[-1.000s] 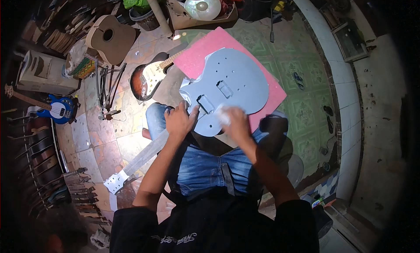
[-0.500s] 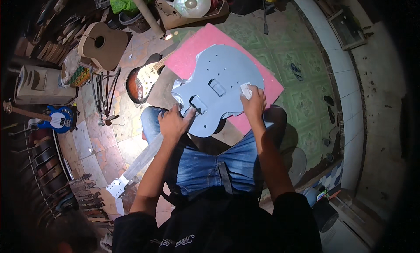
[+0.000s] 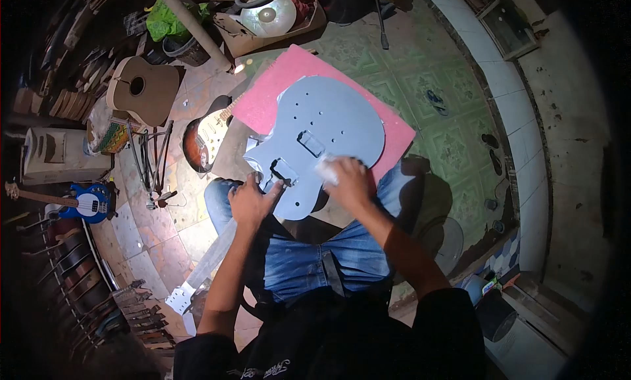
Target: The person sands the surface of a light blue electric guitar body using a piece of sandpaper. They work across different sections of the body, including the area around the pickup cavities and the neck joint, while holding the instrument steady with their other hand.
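Gripping a white wad in bent fingers, the right hand (image 3: 350, 183) rests on the pale grey guitar body (image 3: 338, 117) in the head view, just below the upper of its two rectangular cavities. The wad (image 3: 326, 170) shows beyond the fingertips; its underside is hidden. The left hand (image 3: 248, 206) lies at the body's lower left edge, fingers partly spread and thumb held apart, reaching toward the lower cavity; whether its fingers curl under the edge, I cannot tell.

The guitar body lies face up over the person's lap, largely on a pink sheet (image 3: 396, 132) that juts out beyond its top and right side. From near the left hand a greyish neck (image 3: 213, 252) runs down to the lower left, ending in a whitish headstock (image 3: 179, 300). Blue jeans (image 3: 296, 268) show below the body.

Left of the pink sheet lies a sunburst electric guitar (image 3: 210, 135) with a white pickguard. Farther left are an unpainted acoustic guitar body (image 3: 151, 94) and a blue bass (image 3: 92, 204). Slippers (image 3: 435, 103) lie on the green tiles (image 3: 453, 134) at right.
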